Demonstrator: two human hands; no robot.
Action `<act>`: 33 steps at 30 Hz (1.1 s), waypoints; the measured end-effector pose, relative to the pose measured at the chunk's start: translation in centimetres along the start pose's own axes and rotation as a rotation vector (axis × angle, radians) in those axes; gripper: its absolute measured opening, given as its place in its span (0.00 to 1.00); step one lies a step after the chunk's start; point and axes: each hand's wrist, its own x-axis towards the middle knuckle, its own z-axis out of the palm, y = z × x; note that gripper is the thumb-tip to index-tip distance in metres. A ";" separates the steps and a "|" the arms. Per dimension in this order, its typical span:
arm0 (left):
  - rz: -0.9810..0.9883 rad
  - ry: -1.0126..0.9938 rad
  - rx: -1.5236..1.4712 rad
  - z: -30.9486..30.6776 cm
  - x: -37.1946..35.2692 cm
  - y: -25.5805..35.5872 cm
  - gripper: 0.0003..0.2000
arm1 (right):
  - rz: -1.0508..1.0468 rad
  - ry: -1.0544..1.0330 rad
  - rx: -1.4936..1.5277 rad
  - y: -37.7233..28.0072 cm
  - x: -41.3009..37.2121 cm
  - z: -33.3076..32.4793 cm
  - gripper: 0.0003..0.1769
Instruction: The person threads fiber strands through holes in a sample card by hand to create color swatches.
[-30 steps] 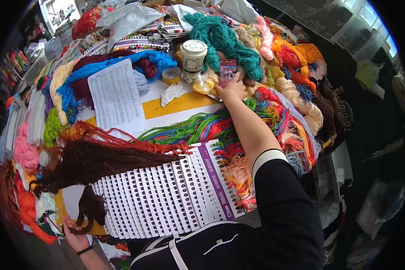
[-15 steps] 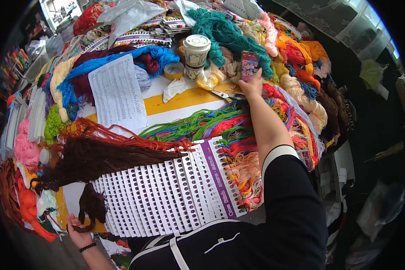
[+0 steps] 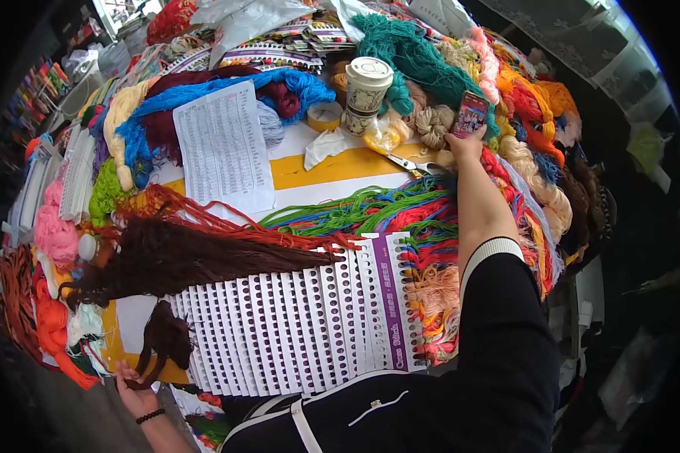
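Note:
My right hand [image 3: 468,143] reaches across to the far side of the table, its fingers closed around the lower end of a phone [image 3: 471,113] with a lit screen. Scissors [image 3: 423,167] lie just left of that wrist. At the lower left, my left hand [image 3: 134,389] has its fingers curled on the end of a dark brown thread hank [image 3: 166,336]. Between my arms lies an overlapping row of white punched thread cards [image 3: 279,325], with a purple-striped card [image 3: 391,302] at its right end. Long dark brown threads [image 3: 181,257] drape over the cards' upper edge.
A lidded paper cup [image 3: 366,94], a yellow tape roll [image 3: 324,115], a crumpled tissue [image 3: 325,148] and a printed list [image 3: 223,147] sit beyond the cards. Green, red and blue threads [image 3: 355,210] run behind them. Teal yarn [image 3: 423,60] and blue yarn [image 3: 147,121] pile up at the back.
The whole view has shifted, so the table appears further right. The phone, with my right hand on it, leans a little more to the right. My left hand stays at the brown hank.

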 end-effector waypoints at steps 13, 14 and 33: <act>0.226 -0.126 -0.140 -0.7 3.5 9.4 0.17 | -0.038 -0.177 0.137 0.3 -0.4 -5.9 0.38; 0.267 -0.119 -0.163 -0.2 3.3 11.5 0.17 | -0.027 -0.235 0.233 -0.4 -1.2 -7.5 0.29; -0.022 -0.948 0.327 18.3 -12.4 5.1 0.17 | -0.663 -1.276 1.025 -14.9 -47.9 -15.6 0.08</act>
